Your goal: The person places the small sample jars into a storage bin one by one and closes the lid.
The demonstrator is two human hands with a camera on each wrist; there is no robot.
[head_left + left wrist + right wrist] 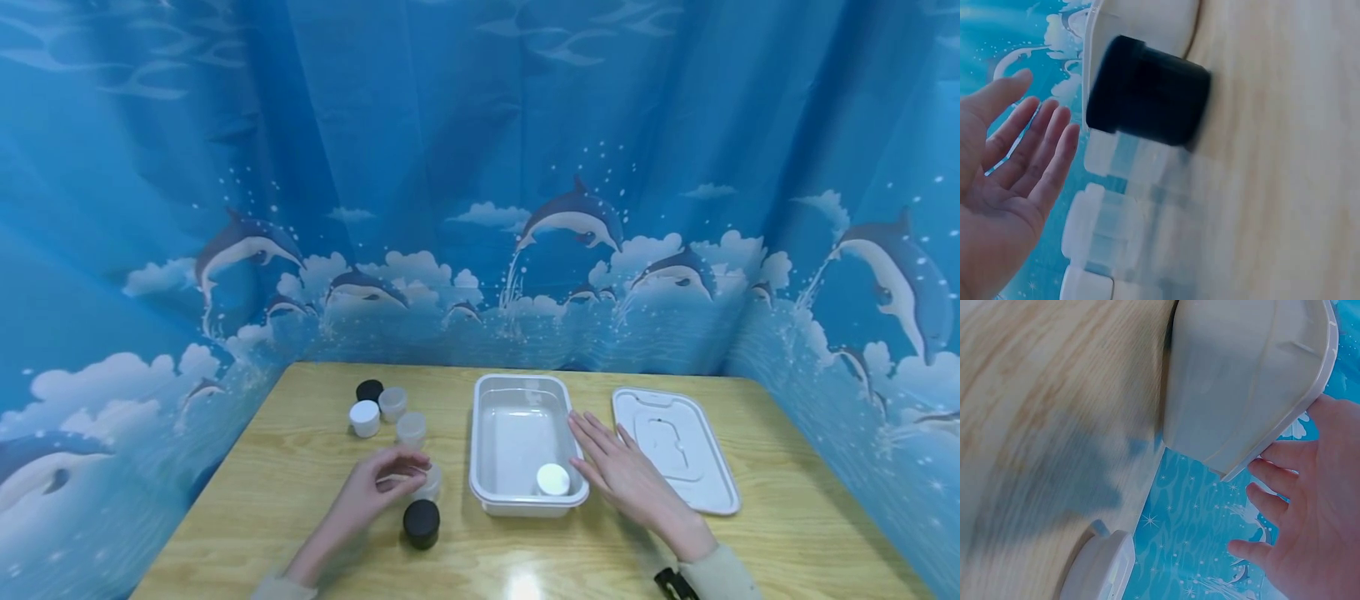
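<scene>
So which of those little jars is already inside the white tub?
The white-lidded jar in the tub's near right corner; every other jar stands on the table to the tub's left.

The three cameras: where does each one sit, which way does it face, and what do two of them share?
Head: worn high, facing forward and down at the wooden table; both forearms, left hand and right hand show.
Left wrist: at the left hand's wrist, facing along its palm toward the black round lidded jar; fingers show.
Right wrist: low beside the white rectangular plastic tray; fingers show.
Shared: head and right wrist both see that tray.
</scene>
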